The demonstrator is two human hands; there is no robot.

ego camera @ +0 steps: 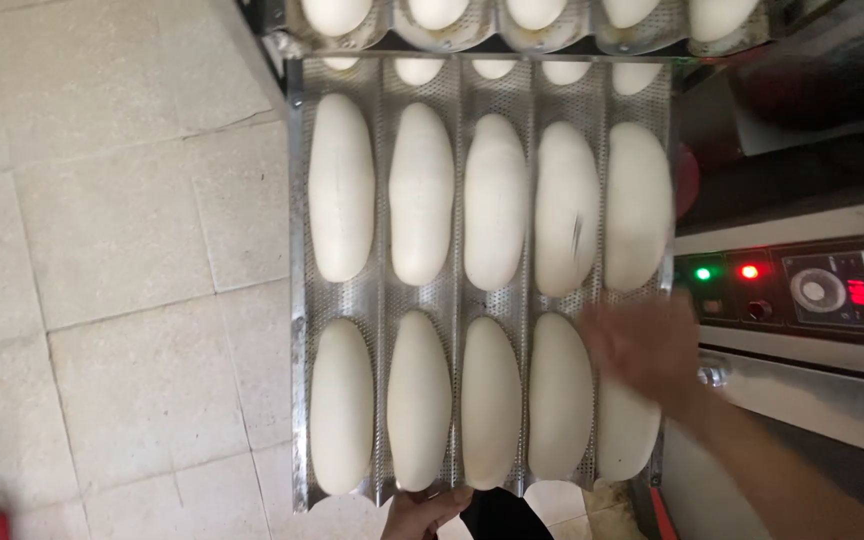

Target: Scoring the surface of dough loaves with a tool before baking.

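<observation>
A perforated metal tray (380, 300) with five long channels holds two rows of pale, oblong dough loaves (419, 208). It juts out from a rack towards me, over the floor. My left hand (422, 508) grips the tray's near edge at the bottom middle. My right hand (642, 345) is blurred by motion. It hovers over the rightmost channel, above the top end of the near-row loaf (624, 435). Whether it holds anything is not clear. A short dark mark (577, 231) shows on the fourth far-row loaf.
A second tray of dough loaves (532, 28) sits higher up at the top. To the right stands a machine with a control panel (802, 288) carrying green and red lights, a dial and a red display. Beige floor tiles (112, 250) lie to the left.
</observation>
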